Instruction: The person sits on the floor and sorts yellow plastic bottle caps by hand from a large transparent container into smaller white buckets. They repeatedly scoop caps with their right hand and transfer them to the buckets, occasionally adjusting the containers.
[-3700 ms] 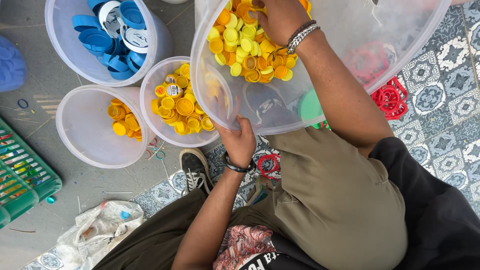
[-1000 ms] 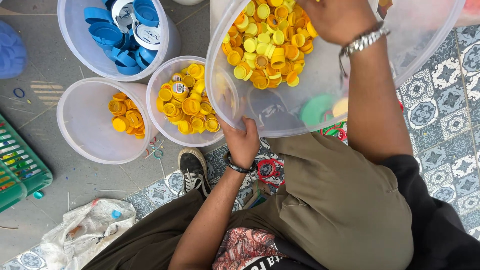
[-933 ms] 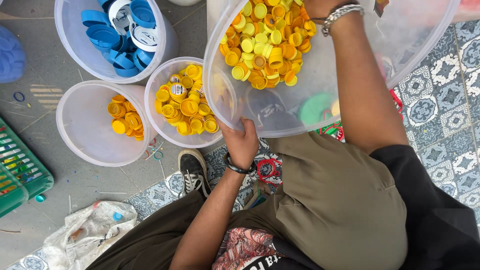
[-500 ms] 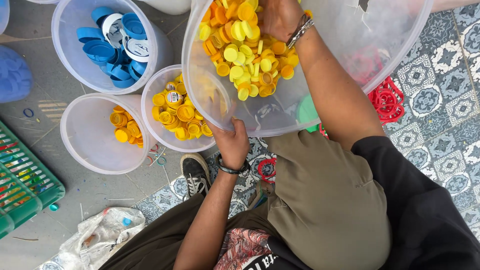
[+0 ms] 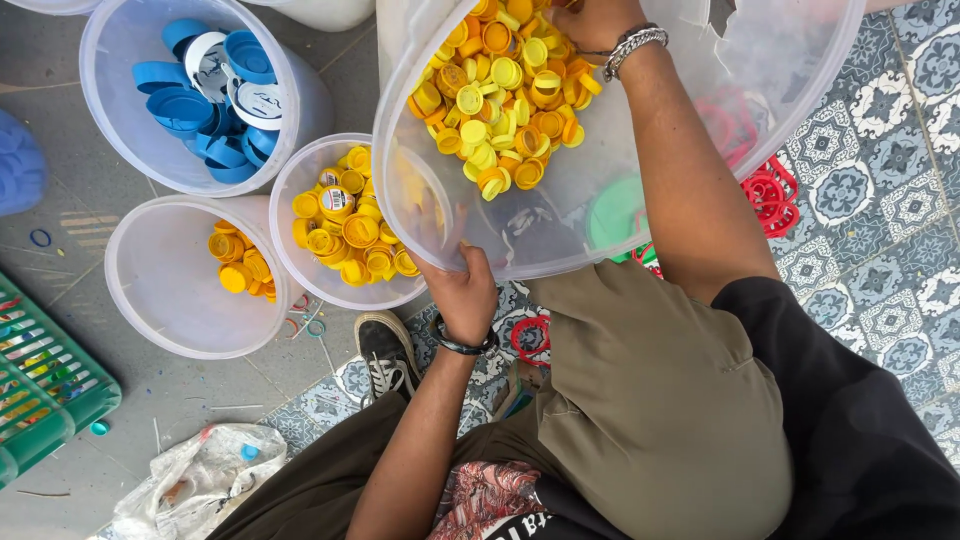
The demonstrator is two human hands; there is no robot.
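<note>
My left hand grips the near rim of a large clear plastic tub and holds it tilted above my lap. Inside the tub lies a heap of yellow and orange bottle caps. My right hand, with a metal bracelet on the wrist, reaches down into the tub and rests on the caps at its far side; its fingers are partly cut off by the frame's top edge. Whether it holds any cap is not visible.
Three smaller clear buckets stand on the floor to the left: one with blue caps, one with yellow caps, one with a few yellow caps. A green crate, a plastic bag, red rings and my shoe lie around.
The tub has stayed in my left hand while the view shifted slightly. My right hand has moved among the caps toward the tub's far side.
</note>
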